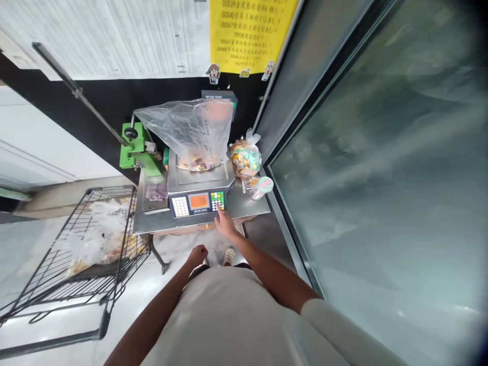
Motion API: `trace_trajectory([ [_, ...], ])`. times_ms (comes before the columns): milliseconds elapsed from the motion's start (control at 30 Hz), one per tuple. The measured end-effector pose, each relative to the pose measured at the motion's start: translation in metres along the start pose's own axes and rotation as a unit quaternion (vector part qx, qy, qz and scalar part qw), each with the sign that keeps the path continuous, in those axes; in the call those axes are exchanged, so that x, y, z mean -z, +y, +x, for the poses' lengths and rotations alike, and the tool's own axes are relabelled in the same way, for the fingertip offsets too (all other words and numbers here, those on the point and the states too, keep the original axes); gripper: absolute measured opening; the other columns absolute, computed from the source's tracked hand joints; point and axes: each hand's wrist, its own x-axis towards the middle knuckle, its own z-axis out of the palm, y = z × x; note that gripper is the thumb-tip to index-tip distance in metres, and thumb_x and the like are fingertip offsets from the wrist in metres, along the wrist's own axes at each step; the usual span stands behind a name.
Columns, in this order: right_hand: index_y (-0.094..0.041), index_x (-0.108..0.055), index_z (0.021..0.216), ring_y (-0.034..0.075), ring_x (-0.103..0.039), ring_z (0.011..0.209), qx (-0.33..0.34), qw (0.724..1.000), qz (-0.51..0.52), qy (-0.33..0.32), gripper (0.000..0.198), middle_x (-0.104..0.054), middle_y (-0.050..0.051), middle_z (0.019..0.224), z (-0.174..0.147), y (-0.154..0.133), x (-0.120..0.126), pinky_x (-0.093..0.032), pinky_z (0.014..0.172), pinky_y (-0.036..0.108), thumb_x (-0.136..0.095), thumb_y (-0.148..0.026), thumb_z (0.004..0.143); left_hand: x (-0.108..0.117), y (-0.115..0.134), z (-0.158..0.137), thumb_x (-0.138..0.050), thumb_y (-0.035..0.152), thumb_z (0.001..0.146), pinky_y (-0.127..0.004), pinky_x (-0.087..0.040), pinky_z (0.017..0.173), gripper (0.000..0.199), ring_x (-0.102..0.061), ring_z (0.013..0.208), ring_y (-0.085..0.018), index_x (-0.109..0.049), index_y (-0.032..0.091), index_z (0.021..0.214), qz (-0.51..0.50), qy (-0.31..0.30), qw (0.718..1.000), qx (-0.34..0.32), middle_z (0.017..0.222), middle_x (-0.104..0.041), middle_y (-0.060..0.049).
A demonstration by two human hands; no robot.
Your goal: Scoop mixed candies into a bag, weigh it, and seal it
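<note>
Scale (183, 184) just ahead of right hand (225, 224), index finger (218, 208) extended at keypad (217, 197), clear bag (190, 124) on top, left hand (199, 254) curled.

Translucent film of the clear bag (168, 124) veils the contents (199, 163), which cannot be identified, and most of the rear display (219, 95). Figures on the front display (199, 202) are too blurred to read. The right hand (226, 224) masks some keys of the keypad (217, 196) (contact cannot be confirmed). Curled fingers conceal the palm of the left hand (197, 254). The top edge crops the yellow sheet (249, 35); the left edge, the wire cart (103, 326).
</note>
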Motion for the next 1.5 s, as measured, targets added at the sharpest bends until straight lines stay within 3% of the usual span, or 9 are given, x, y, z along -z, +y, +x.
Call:
trace_trajectory([
  [233,-0.029,0.022,0.171,0.029,-0.069,0.113,-0.008,0.997,-0.071,-0.027,0.094,-0.065,0.015,0.140,0.001,-0.010,0.003,-0.052,0.093,0.036,-0.046,-0.024,0.107,0.005,0.005,0.005,-0.061,0.018,0.085,-0.021,-0.048,0.053,0.006,-0.057,0.053,-0.011,-0.059,0.018,0.079,0.010,-0.024,1.000,0.002,0.067,-0.061,0.002],
  [433,-0.019,0.028,0.168,0.031,-0.072,0.106,-0.031,0.994,-0.080,-0.073,0.104,-0.071,0.021,0.130,0.010,-0.025,0.000,-0.052,0.087,0.037,-0.053,-0.023,0.102,0.017,0.015,0.006,-0.059,0.016,0.084,-0.022,-0.049,0.054,0.007,-0.056,0.053,-0.011,-0.057,0.018,0.078,0.003,-0.037,0.999,0.002,0.068,-0.061,0.002],
  [533,-0.017,0.030,0.167,0.031,-0.073,0.104,-0.003,0.992,-0.070,-0.102,0.108,-0.073,0.021,0.127,0.013,-0.021,0.003,-0.052,0.085,0.036,-0.056,-0.025,0.101,0.016,0.021,0.006,-0.061,0.019,0.083,-0.023,-0.051,0.055,0.006,-0.056,0.054,-0.011,-0.057,0.019,0.079,-0.003,-0.046,0.999,0.004,0.068,-0.061,0.002],
  [633,-0.017,0.027,0.168,0.030,-0.073,0.103,0.028,0.990,-0.077,-0.113,0.110,-0.075,0.020,0.123,0.008,-0.007,0.007,-0.052,0.087,0.036,-0.060,-0.025,0.100,0.016,0.030,0.009,-0.061,0.019,0.083,-0.023,-0.052,0.056,0.003,-0.057,0.056,-0.011,-0.058,0.018,0.082,-0.009,-0.058,0.998,0.000,0.071,-0.062,0.001],
  [900,-0.023,0.005,0.175,0.028,-0.072,0.106,0.002,0.992,-0.114,-0.059,0.094,-0.076,0.014,0.121,-0.019,0.036,-0.003,-0.049,0.089,0.034,-0.052,-0.020,0.100,0.019,0.046,0.014,-0.062,0.019,0.082,-0.023,-0.052,0.056,0.003,-0.056,0.055,-0.011,-0.059,0.017,0.082,-0.021,-0.071,0.997,-0.011,0.068,-0.061,0.001],
  [1200,-0.028,0.003,0.175,0.028,-0.070,0.109,-0.005,0.991,-0.116,-0.072,0.094,-0.074,0.014,0.125,-0.018,0.032,0.011,-0.047,0.090,0.033,-0.052,-0.018,0.099,0.020,0.049,0.019,-0.064,0.023,0.086,-0.021,-0.050,0.053,0.009,-0.054,0.052,-0.010,-0.057,0.018,0.083,-0.057,-0.049,0.997,-0.020,0.068,-0.060,0.002],
  [1500,-0.028,0.006,0.174,0.028,-0.071,0.106,-0.012,0.990,-0.126,-0.054,0.095,-0.074,0.013,0.123,-0.020,0.039,0.004,-0.049,0.089,0.034,-0.053,-0.021,0.101,0.026,0.037,0.022,-0.061,0.023,0.087,-0.022,-0.051,0.055,0.008,-0.054,0.053,-0.009,-0.056,0.019,0.084,-0.095,-0.028,0.995,-0.014,0.069,-0.060,0.002],
])
